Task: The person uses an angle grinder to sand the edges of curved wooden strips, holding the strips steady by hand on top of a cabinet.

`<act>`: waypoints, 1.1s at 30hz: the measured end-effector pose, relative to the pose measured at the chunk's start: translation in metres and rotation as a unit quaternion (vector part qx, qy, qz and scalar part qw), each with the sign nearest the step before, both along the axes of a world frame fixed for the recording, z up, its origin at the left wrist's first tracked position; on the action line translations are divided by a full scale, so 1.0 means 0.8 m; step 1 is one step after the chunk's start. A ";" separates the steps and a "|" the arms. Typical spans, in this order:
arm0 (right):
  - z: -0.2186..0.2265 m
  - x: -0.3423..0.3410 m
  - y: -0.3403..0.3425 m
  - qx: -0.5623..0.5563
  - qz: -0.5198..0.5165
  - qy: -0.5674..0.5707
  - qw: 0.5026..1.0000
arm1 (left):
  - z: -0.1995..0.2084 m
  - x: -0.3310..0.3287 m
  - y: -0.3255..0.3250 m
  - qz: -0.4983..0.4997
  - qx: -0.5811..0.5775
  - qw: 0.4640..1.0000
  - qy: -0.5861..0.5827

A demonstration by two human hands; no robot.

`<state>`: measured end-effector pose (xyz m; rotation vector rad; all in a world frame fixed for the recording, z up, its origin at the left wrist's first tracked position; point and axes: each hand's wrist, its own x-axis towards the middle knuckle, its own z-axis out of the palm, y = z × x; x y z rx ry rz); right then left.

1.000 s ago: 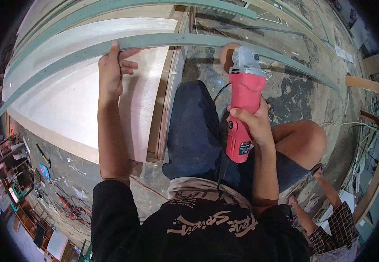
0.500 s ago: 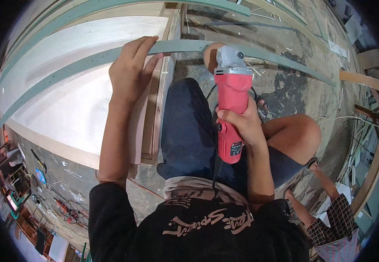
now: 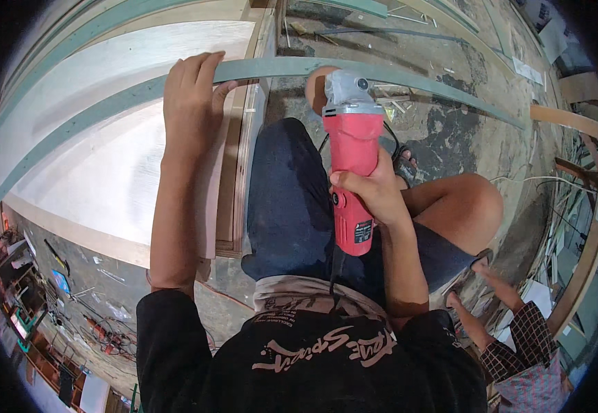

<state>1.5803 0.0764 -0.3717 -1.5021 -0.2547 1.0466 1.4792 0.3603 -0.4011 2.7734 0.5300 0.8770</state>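
Observation:
My right hand (image 3: 375, 193) is wrapped round the red body of an angle grinder (image 3: 355, 144), whose grey metal head points away from me. Its brown round disc (image 3: 316, 89) sits at the near edge of a long, narrow grey-green strip (image 3: 264, 68); the grinder head partly hides where they meet. Farther left along the same strip, my left hand (image 3: 192, 103) grips it, thumb on the right side and fingers over the far edge. The strip lies across a pale wooden panel (image 3: 106, 165) and reaches out to the right over the floor.
Under the panel's right edge is a wooden frame (image 3: 233, 193), close to my leg. More green strips (image 3: 127, 20) run along the far side. At lower right another person (image 3: 519, 344) sits near. Cables and tools (image 3: 110, 337) lie on the floor at lower left; timber offcuts (image 3: 567, 227) lie at right.
Both hands, the grinder, the strip and the panel appear slightly farther left in the picture. My grip on the strip and on the grinder looks the same.

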 end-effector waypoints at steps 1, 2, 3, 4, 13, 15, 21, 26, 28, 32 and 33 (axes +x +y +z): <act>0.000 0.001 0.001 -0.002 -0.002 -0.002 1.000 | 0.000 -0.002 0.002 -0.003 0.001 1.000 0.026; 0.000 0.001 0.001 -0.003 -0.001 -0.002 1.000 | -0.002 -0.002 0.003 -0.003 0.000 1.000 0.026; 0.000 0.000 0.001 -0.001 0.001 0.004 1.000 | -0.004 -0.001 0.004 -0.005 0.009 1.000 0.023; 0.000 0.000 0.001 0.001 0.004 0.010 1.000 | -0.006 -0.001 0.005 -0.007 0.018 1.000 0.021; -0.011 0.002 0.000 0.015 0.030 -0.018 0.999 | -0.007 -0.006 0.013 -0.023 0.024 0.999 0.039; -0.013 0.001 0.000 0.024 0.031 -0.019 0.999 | -0.006 -0.007 0.015 -0.028 0.027 0.999 0.038; -0.014 0.003 0.000 0.026 0.033 -0.022 0.999 | -0.006 -0.004 0.014 -0.031 0.018 0.999 0.031; -0.009 0.005 0.001 0.014 0.030 -0.003 0.999 | -0.008 -0.003 0.016 -0.033 0.019 0.998 0.040; -0.017 0.007 0.000 0.026 0.036 -0.049 0.998 | -0.006 -0.003 0.015 -0.039 0.024 0.998 0.045; -0.017 0.006 0.000 0.027 0.034 -0.020 0.999 | -0.004 -0.005 0.014 -0.037 0.025 0.998 0.047; -0.018 0.006 -0.001 0.022 0.039 -0.029 0.999 | -0.004 -0.005 0.015 -0.039 0.017 0.998 0.050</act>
